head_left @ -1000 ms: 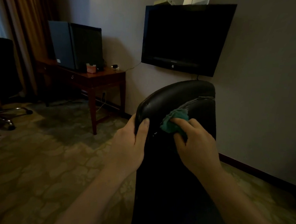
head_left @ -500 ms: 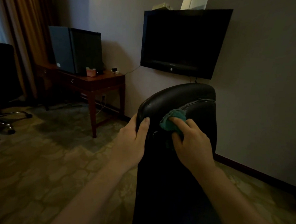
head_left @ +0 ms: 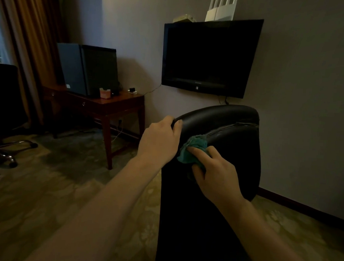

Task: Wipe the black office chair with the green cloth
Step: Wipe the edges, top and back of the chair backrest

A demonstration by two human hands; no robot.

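Behind black office chair [head_left: 235,151], wall television [head_left: 209,56]

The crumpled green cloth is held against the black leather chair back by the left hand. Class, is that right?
No. In the head view, the right hand holds the crumpled green cloth against the black leather chair back; the left hand grips its top.

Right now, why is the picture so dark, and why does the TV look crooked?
Head view: dim light leaves the chair nearly featureless black; only the cloth keeps colour. Head view: the wide lens tilts the TV.
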